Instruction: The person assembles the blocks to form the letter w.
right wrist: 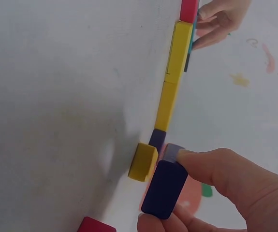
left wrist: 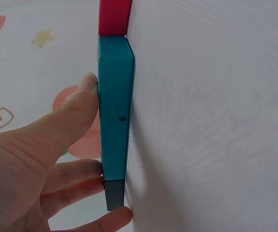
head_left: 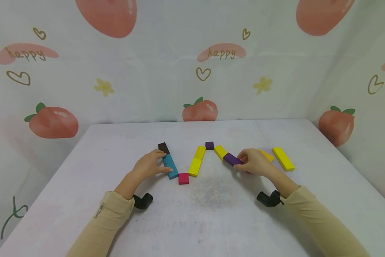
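Note:
My left hand (head_left: 147, 167) rests against a blue block (head_left: 170, 165), thumb near its front end, fingers where it meets a black block (head_left: 163, 147). In the left wrist view the thumb and fingers look extended along the blue block (left wrist: 115, 111). My right hand (head_left: 255, 162) pinches a purple block (head_left: 232, 159) between thumb and fingers. The right wrist view shows this purple block (right wrist: 165, 188) beside the end of a yellow block (right wrist: 143, 162); whether they touch I cannot tell. A red block (head_left: 184, 179) lies at the blue one's front end.
From the red block, two yellow blocks (head_left: 197, 161) run back to a small purple block (head_left: 209, 145). Right of my right hand lie a partly hidden yellow block (head_left: 267, 155) and a long yellow block (head_left: 283, 159). A red piece (head_left: 249, 173) shows below that hand.

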`<state>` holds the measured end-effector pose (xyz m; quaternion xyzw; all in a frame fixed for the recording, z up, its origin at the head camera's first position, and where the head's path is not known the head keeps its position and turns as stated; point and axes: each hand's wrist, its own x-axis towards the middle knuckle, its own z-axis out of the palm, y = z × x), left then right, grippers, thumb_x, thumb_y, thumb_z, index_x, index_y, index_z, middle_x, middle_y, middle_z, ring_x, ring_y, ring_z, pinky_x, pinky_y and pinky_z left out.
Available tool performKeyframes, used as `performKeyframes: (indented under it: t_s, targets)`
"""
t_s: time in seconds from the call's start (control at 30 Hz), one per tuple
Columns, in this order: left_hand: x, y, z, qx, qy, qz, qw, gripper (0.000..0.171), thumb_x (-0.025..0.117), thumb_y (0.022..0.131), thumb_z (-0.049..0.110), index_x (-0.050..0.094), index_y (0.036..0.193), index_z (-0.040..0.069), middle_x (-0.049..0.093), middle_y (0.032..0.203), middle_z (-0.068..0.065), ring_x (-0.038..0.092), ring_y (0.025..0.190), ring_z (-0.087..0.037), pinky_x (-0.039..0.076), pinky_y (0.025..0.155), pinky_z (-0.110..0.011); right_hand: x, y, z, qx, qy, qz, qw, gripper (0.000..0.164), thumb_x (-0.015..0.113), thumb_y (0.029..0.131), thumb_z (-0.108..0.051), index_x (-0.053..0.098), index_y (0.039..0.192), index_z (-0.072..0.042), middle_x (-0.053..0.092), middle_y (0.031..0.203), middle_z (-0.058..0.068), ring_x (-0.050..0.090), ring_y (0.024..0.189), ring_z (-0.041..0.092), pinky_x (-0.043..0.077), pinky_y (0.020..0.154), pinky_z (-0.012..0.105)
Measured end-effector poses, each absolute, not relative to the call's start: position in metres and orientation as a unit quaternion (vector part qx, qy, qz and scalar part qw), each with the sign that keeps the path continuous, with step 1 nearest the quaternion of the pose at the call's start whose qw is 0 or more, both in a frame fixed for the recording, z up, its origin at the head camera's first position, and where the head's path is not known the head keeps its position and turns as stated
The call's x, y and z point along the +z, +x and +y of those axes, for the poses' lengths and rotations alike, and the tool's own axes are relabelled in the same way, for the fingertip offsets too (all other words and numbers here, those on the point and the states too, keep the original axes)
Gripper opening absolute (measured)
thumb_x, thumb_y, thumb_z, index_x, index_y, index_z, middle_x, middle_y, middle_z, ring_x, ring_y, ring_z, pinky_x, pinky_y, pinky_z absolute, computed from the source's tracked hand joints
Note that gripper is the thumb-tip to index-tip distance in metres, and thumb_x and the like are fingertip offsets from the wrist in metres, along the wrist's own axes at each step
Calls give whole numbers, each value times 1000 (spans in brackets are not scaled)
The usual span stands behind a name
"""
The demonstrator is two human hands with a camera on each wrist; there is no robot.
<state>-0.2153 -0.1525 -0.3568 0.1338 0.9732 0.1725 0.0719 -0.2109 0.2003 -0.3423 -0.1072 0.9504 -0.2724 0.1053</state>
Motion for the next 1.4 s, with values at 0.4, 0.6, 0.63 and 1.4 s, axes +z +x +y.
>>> performKeyframes:
  t_s: [0.4,0.6,0.63,1.4]
  targets:
    - [-358,-216,-153,166,136,974,70,71,72,79,41,49,133,-1,44,139,-23,43,129,-41,42,103,-52,-349,-208,200,-263,-111,954,94,36,72,80,-25,64,101,3,67,94,16,59,82,21,53,76,35]
    - [-358,-216,-153,168,138,974,69,71,71,79,41,49,132,-1,45,139,-23,43,129,-41,41,103,-52,-349,-206,200,-268,-107,953,91,35,72,80,-24,63,100,3,67,94,17,59,82,22,53,76,35]
    - [-358,-216,-153,168,138,974,69,71,71,79,41,49,132,-1,45,139,-23,43,129,-41,41,103,-51,-349,-206,200,-268,-106,953,92,35,73,80,-24,63,100,3,67,94,17,59,82,21,53,76,35]
    - [-359,-217,-153,168,137,974,68,71,72,79,41,49,132,-1,45,139,-23,43,128,-41,42,103,-52,-353,-203,195,-249,-88,959,105,39,73,80,-27,64,102,4,68,94,15,59,79,19,54,73,33]
